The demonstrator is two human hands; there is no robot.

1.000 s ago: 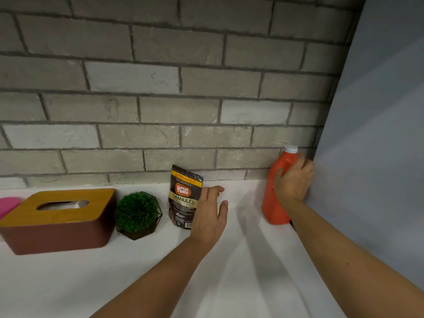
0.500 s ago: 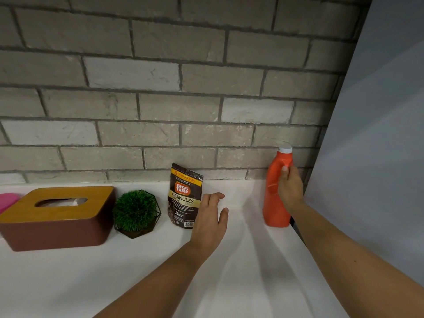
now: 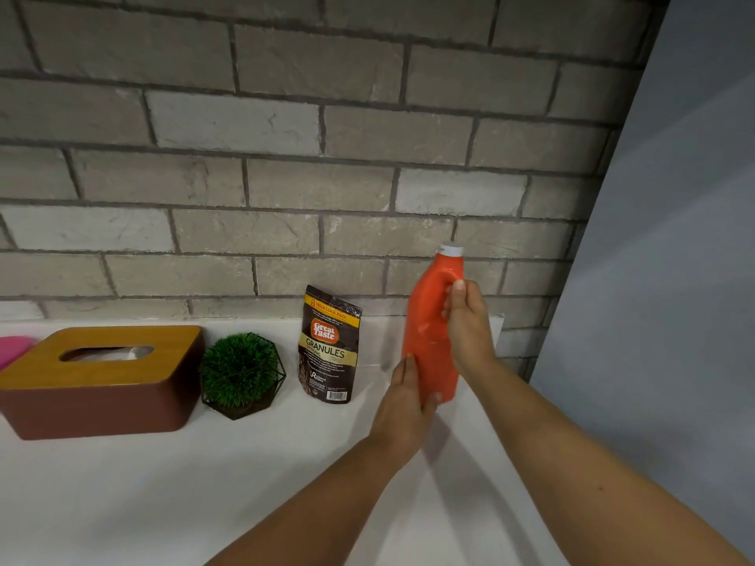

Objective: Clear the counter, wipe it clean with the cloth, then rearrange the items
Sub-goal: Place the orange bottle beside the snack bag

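An orange bottle (image 3: 429, 320) with a white cap is lifted and tilted above the white counter (image 3: 204, 484) near its right end. My right hand (image 3: 467, 324) grips the bottle's handle. My left hand (image 3: 404, 406) cups the bottle's lower part, fingers on its left side and thumb near its base. A dark coffee granules pouch (image 3: 329, 345) stands upright just left of the bottle. Further left sit a small green ball plant (image 3: 241, 371) in a black wire holder and a brown tissue box (image 3: 102, 381) with a wooden lid.
A grey brick wall (image 3: 286, 157) backs the counter. A pale grey panel (image 3: 674, 279) closes off the right side. A pink object (image 3: 12, 349) peeks in at the far left edge behind the tissue box.
My right hand has lifted the orange bottle from the right corner and carried it leftward, tilting it. My left hand has moved from beside the pouch to the bottle's lower part.
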